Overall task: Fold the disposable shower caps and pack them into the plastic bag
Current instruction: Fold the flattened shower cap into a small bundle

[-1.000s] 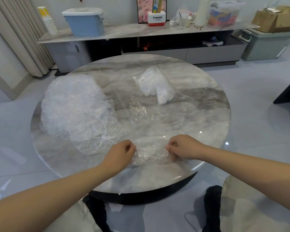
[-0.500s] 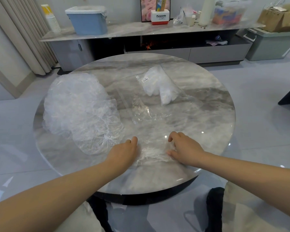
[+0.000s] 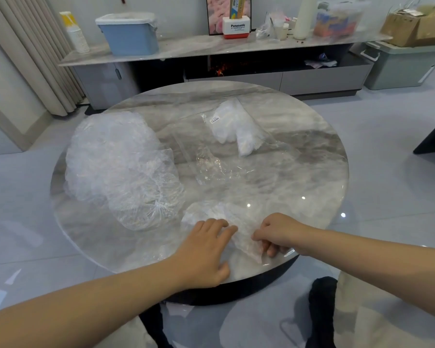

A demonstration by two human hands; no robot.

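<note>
While our left hand (image 3: 206, 249) presses flat on the shower cap (image 3: 211, 217) near the table's (image 3: 312, 177) front edge, our right hand (image 3: 278, 233) pinches its side, with bare marble beyond toward the plastic bag (image 3: 219, 159).

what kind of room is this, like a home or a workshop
Most likely a home living room. A low TV-style cabinet runs along the wall with household clutter on top, a curtain hangs at the left, and the person works at a round marble table on a tiled floor.
</note>
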